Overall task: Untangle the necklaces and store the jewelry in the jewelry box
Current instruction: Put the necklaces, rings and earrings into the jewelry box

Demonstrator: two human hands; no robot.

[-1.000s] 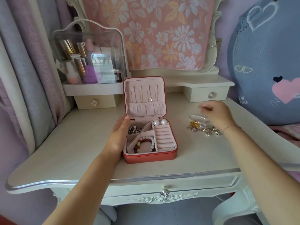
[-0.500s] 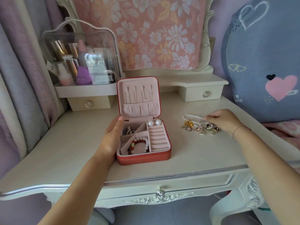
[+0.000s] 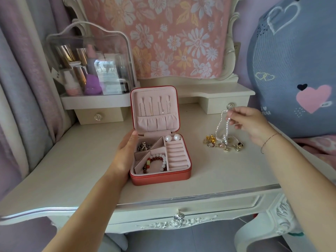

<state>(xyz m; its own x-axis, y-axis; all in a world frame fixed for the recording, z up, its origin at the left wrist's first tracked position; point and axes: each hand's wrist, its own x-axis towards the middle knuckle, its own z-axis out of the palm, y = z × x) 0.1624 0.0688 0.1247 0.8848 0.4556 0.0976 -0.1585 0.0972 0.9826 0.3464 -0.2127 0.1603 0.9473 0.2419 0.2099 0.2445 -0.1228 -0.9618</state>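
Observation:
A red jewelry box (image 3: pixel 160 176) with a pink lining stands open on the dressing table (image 3: pixel 76 166). Thin chains hang in its lid. Its tray holds a red and white bead bracelet (image 3: pixel 156 163), two pearl earrings (image 3: pixel 172 137) and a silver piece (image 3: pixel 143 146). My left hand (image 3: pixel 125 153) rests flat against the box's left side. My right hand (image 3: pixel 249 122) pinches a white pearl strand (image 3: pixel 221 127) and holds it up above a tangled pile of gold jewelry (image 3: pixel 224 142) lying to the right of the box.
A clear-domed cosmetics case (image 3: pixel 91 64) stands at the back left on a small drawer unit. Another small drawer (image 3: pixel 223 104) sits at the back right. A floral cloth covers the mirror. A blue cushion (image 3: pixel 294 70) with hearts leans at the right.
My right hand came down onto the jewelry pile, took hold of the pearl strand and has lifted it off the table. My left hand stayed against the box.

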